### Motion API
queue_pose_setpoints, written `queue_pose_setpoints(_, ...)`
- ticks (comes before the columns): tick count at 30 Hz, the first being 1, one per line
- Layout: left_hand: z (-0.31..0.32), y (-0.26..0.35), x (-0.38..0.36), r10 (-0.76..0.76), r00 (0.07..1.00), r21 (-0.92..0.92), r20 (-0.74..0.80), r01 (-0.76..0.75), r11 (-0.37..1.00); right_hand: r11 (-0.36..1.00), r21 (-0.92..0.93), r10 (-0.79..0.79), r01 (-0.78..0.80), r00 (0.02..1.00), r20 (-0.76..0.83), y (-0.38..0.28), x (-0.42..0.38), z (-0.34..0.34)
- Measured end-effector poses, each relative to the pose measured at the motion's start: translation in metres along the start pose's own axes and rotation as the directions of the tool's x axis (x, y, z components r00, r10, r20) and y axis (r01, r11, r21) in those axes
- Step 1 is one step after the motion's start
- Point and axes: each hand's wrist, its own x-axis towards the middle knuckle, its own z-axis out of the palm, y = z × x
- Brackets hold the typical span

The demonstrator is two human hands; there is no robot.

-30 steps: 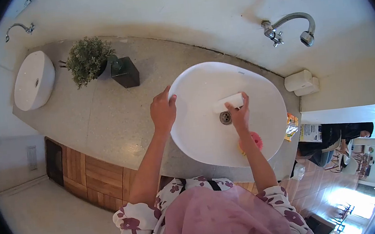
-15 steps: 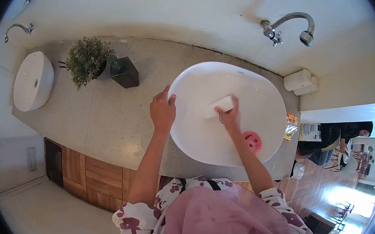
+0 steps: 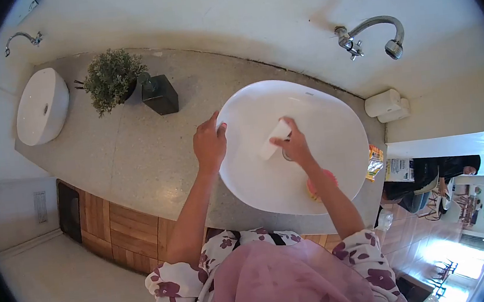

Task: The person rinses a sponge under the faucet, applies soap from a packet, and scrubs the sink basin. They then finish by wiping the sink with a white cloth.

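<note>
My left hand (image 3: 210,145) rests at the left rim of a white oval basin (image 3: 246,191), its thumb and fingers apart on the edge. Inside the basin, my right hand (image 3: 293,143) grips a small white block (image 3: 276,139), which looks like a sponge or pad, against the basin floor. Part of the drain shows beside the right fingers. A round pink item (image 3: 330,176) with some yellow at its edge lies low in the basin, partly hidden by my right forearm.
A chrome faucet (image 3: 378,21) juts from the wall above the basin. Paper rolls (image 3: 383,103) and a yellow packet (image 3: 375,161) are at its right. A dark bottle (image 3: 159,95), a potted plant (image 3: 110,79) and another basin (image 3: 42,106) stand leftward. A person (image 3: 459,166) is at far right.
My right hand has moved slightly left and up in the basin, and the white block is now tilted more steeply. My forearm covers more of the pink item. My left hand stays at the rim.
</note>
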Motion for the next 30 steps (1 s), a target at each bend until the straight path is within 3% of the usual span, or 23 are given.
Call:
queue_pose_setpoints(1,0.001,0.000,0.000,-0.001,1.000,0.001,-0.001,0.001,1.000,0.996,0.079,-0.035,0.038,0.999,-0.038,0.006,0.009,-0.004)
queue_pose_setpoints(5,0.003,-0.003,-0.002,0.006,1.000,0.007,-0.024,-0.006,1.000,0.992,0.081,-0.079,0.094,0.982,-0.170,0.022,0.024,-0.008)
queue_pose_setpoints(7,0.002,-0.002,-0.001,0.007,0.999,-0.011,-0.032,-0.007,1.000,0.999,0.025,-0.037,0.036,0.999,0.026,0.017,0.010,0.006)
queue_pose_setpoints(10,0.001,-0.001,0.000,0.013,1.000,0.000,-0.012,-0.013,1.000,0.995,-0.091,-0.024,0.036,0.992,0.125,-0.017,-0.001,-0.001)
queue_pose_setpoints(11,0.001,-0.001,0.000,0.024,0.999,0.006,-0.023,-0.024,1.000,0.995,-0.090,-0.024,0.036,0.992,0.124,-0.009,0.005,-0.004)
queue_pose_setpoints(13,0.002,-0.002,-0.001,0.031,0.999,0.015,-0.035,-0.031,0.999,0.999,-0.015,-0.034,0.033,0.998,-0.057,0.004,0.027,-0.013)
queue_pose_setpoints(14,0.002,-0.003,0.000,0.039,0.998,0.012,-0.046,-0.039,0.999,1.000,-0.022,-0.014,0.013,0.997,-0.074,0.006,0.031,-0.016)
queue_pose_setpoints(18,0.002,-0.003,0.000,0.045,0.998,0.013,-0.044,-0.044,0.999,1.000,0.003,-0.017,0.017,1.000,0.025,0.009,0.014,0.003)
queue_pose_setpoints(21,-0.001,0.001,0.000,0.017,1.000,-0.009,-0.019,-0.017,1.000,0.986,-0.071,-0.138,0.149,0.981,0.135,0.007,0.011,0.001)
queue_pose_setpoints(23,0.001,-0.001,0.000,0.021,0.999,-0.005,-0.031,-0.021,1.000,1.000,-0.023,0.003,-0.002,0.999,0.032,0.007,0.030,-0.015)
queue_pose_setpoints(24,0.002,-0.002,-0.001,0.024,0.999,-0.004,-0.040,-0.024,1.000,0.995,-0.033,-0.100,0.098,0.993,-0.065,0.005,0.035,-0.016)
queue_pose_setpoints(28,0.004,-0.004,0.000,0.036,0.998,-0.003,-0.054,-0.036,0.999,0.998,-0.041,-0.046,0.045,0.999,-0.008,-0.005,0.020,-0.008)
queue_pose_setpoints(30,0.003,-0.003,0.000,0.032,0.999,0.002,-0.040,-0.032,0.999,0.981,-0.152,-0.100,0.124,0.983,0.156,-0.008,0.007,-0.001)
